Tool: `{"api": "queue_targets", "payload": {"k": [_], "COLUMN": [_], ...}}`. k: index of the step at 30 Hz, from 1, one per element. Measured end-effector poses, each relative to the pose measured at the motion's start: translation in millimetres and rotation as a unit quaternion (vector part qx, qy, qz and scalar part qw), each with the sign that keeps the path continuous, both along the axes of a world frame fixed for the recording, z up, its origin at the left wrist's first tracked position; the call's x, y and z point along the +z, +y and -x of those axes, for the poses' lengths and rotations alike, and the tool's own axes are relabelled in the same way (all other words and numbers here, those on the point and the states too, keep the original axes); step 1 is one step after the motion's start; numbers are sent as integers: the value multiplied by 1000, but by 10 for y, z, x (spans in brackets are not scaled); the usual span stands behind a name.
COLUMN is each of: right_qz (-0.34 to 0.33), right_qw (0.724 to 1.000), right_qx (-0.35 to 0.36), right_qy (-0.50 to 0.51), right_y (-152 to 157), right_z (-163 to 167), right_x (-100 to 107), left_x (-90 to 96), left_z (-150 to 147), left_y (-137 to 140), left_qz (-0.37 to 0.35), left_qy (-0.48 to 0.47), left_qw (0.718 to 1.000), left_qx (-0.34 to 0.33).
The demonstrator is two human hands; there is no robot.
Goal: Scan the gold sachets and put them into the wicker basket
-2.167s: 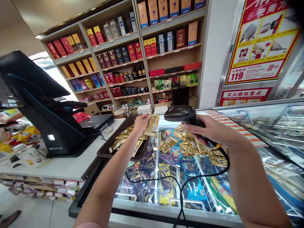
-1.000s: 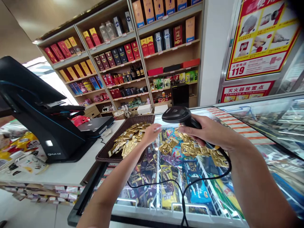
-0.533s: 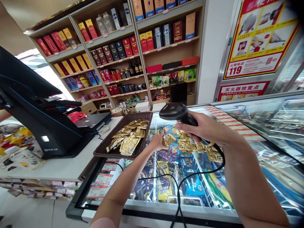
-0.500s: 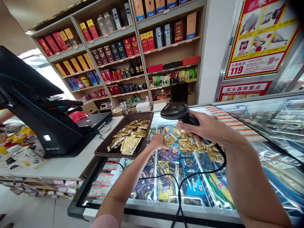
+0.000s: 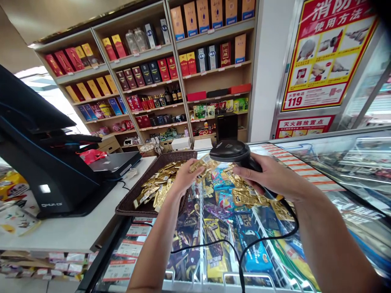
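Observation:
My right hand [image 5: 269, 175] is wrapped round the handle of a black barcode scanner [image 5: 230, 151], whose head points left. Between the fingers of my left hand [image 5: 185, 176] is a gold foil packet [image 5: 205, 163], held just left of the scanner head and close to the basket's right rim. The brown woven basket [image 5: 134, 208] holds many more gold packets [image 5: 159, 187]. Another pile of gold packets [image 5: 249, 197] lies on the freezer's glass top, below my right hand. From the scanner a black cable [image 5: 275, 237] loops down toward me.
Under the glass of the chest freezer [image 5: 183, 287] are bagged frozen treats [image 5: 253, 244]. A black checkout terminal [image 5: 73, 179] and a flat scale [image 5: 117, 162] stand on the counter at left. Shelves of boxes [image 5: 152, 77] line the back.
My left hand has moved left and up with the gold packet, from over the glass toward the basket. The scanner stays in my right hand. The view has shifted slightly.

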State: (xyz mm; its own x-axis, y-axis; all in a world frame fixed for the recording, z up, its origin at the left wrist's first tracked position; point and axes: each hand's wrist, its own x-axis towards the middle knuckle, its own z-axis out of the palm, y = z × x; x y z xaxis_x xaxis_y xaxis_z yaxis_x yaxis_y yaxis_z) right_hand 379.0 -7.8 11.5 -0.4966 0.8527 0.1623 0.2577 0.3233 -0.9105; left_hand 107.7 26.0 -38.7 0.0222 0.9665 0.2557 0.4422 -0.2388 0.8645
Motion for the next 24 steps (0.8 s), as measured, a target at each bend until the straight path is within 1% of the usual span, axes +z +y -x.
{"api": "queue_targets", "payload": {"k": [2,5,8,13,18,19,21,23,24], "right_qz": [22,54,66,50,44,39,24,5,-4], "right_qw": [999,997,997,999,999,999,1000,999,999], "right_qx": [5,14,24,17,19,15,-6,-32,-42], "right_qy": [25,48,29,12,8,5,0,1,5], "right_y": [-11,-23,-26,-16,-10,-6,10,36,50], "right_z": [39,109,187,271,248,233,194,147,122], "right_x": [0,-6,-21,-62,-65,-60,-48,-36,-30], "left_x": [52,74,69,61,54,41,-2,-50,-67], "left_z": [136,294,384,415,440,479,605,781,873], "left_y": [2,8,14,18,48,66,108,146,159], "left_qz": [-15,-9,-20,-23,-22,-19,-13,-4,1], "left_qy": [-16,-16,-23,-17,9,30,87,143,156], "left_qw": [999,996,995,996,995,993,981,959,951], "left_qx": [41,90,91,79,100,116,173,245,267]}}
